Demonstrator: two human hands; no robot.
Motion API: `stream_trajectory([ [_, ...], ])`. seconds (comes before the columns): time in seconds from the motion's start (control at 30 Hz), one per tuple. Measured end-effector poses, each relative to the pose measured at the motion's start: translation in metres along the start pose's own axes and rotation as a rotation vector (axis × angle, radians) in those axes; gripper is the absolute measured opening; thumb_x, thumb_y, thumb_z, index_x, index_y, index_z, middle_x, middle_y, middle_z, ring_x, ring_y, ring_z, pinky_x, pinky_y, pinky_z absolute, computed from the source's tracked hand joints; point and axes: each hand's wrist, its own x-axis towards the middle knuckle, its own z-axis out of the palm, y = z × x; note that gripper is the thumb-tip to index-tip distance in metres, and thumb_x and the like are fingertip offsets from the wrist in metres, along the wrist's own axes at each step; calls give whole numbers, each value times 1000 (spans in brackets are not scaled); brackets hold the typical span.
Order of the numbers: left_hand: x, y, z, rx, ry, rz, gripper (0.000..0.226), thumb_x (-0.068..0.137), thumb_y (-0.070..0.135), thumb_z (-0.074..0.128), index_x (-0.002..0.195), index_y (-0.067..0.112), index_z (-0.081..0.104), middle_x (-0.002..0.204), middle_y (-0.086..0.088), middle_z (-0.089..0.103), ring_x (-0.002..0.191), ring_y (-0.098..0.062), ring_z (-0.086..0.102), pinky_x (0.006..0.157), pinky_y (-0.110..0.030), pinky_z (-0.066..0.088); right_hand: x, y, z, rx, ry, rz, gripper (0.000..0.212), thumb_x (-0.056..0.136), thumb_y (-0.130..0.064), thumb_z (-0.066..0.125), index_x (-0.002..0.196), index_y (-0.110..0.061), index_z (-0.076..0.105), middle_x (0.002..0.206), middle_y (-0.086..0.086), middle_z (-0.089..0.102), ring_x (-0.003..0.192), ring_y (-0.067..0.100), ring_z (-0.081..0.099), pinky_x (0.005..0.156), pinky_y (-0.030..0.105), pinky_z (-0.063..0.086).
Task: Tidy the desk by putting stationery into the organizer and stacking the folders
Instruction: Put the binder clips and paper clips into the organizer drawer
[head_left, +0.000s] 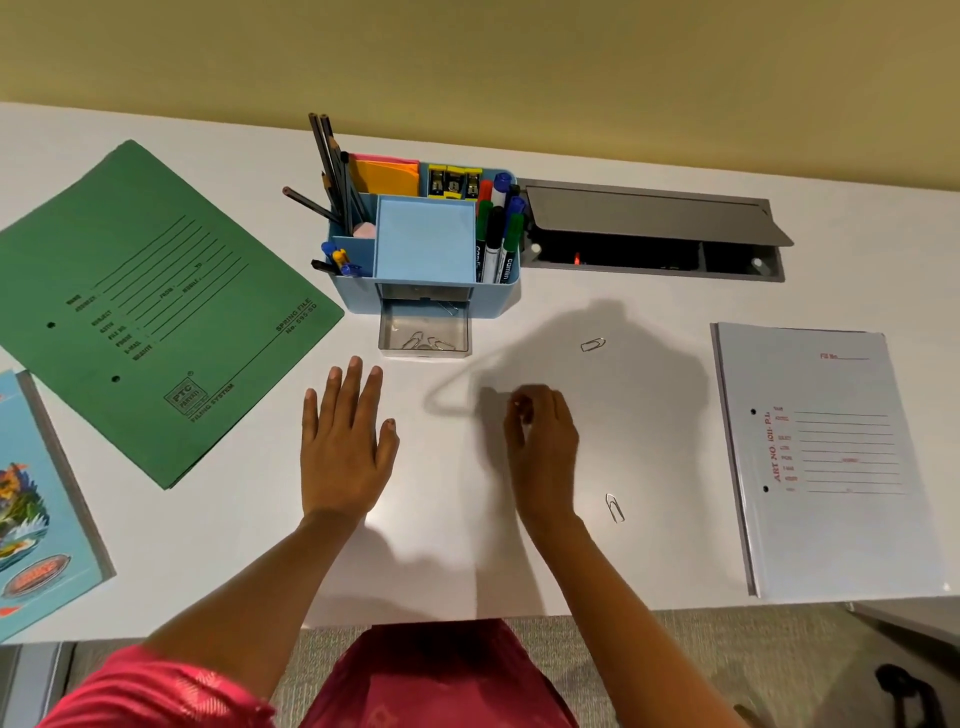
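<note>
Pens (498, 234) fill our organizer (423, 244) at twelve o'clock; a paper clip (592, 344) at one, another clip (614, 506) at four and unstacked folders (156, 312) wait on the bench (441, 545). Our left hand (345, 441) lies spread; right hand (540, 441) bunched, grip unclear.

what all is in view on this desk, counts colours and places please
organizer: one, light blue, desk's back centre
drawer: one, clear, pulled out at organizer's front, holding paper clips
pencils: several, dark, organizer's back left
markers: several, mixed caps, organizer's right
loose clips: two, silver, desk right of centre
green folder: one, green, left
white folder: one, white, right
picture-cover book: one, blue, far left edge
cable hatch: one, grey, open, right of organizer
left hand: fingers straight, before drawer
right hand: fingertips pinched, contents blurred
</note>
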Motion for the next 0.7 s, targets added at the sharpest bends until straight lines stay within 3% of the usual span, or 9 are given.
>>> stream_trajectory([
  [0.2,0,1,-1,-6,4,7,59,95,39,24,152,25,13,161,2,6,148,-18,1,120,-46,8,-46,53,-43,-142,20,186,14,88,-2,60,101,-6,59,94,6,59,82,21,57,69,32,52],
  [0.43,0,0,0,-11,6,6,59,95,39,23,152,25,13,161,2,7,148,-18,2,120,-46,8,-67,77,-64,-241,54,471,15,92,-2,55,107,0,59,100,14,59,89,28,56,77,41,51],
  [0.57,1,0,0,-18,11,9,59,95,38,24,152,25,14,161,2,7,148,-19,3,120,-46,7,-64,77,-63,-180,73,583,9,94,-6,54,98,-3,62,88,11,63,82,25,59,69,32,47],
  [0.7,0,0,0,-16,11,7,59,95,38,24,152,25,14,161,2,7,148,-18,2,120,-46,7,-57,79,-64,-101,59,663,11,93,-8,56,100,-2,61,90,10,67,82,22,60,71,27,45],
])
